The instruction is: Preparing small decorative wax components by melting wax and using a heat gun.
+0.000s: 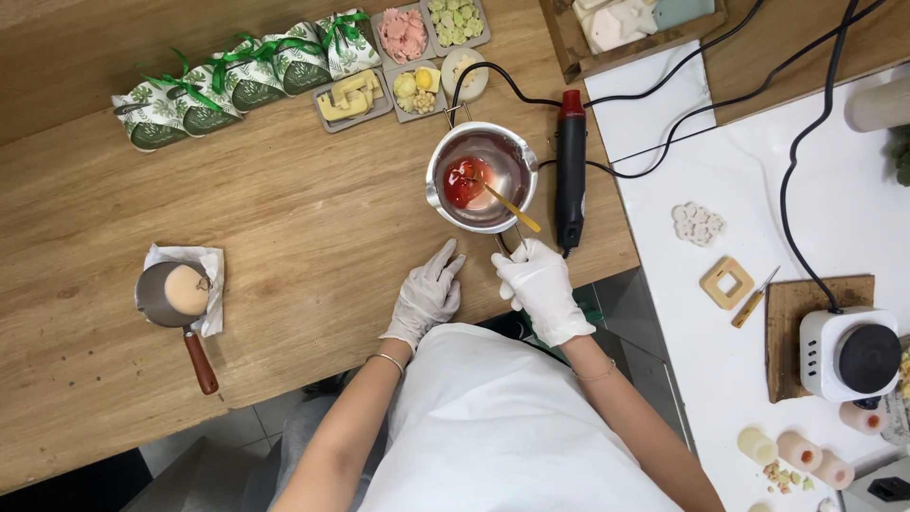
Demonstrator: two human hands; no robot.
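A steel pouring pot (482, 176) stands on the wooden table (303, 218) with red melted wax (465, 182) inside and a yellow stick (510, 206) leaning out of it. My right hand (539, 284), in a white glove, grips the pot's handle at the near side. My left hand (428, 293), also gloved, rests flat on the table just left of it, fingers apart, holding nothing.
A black and red heat gun (570, 171) lies right of the pot. A small pot with pale wax (176, 296) sits on paper at left. Green wrapped boxes (242, 76) and trays of wax shapes (408, 57) line the back. A hotplate (849, 353) sits on the white table.
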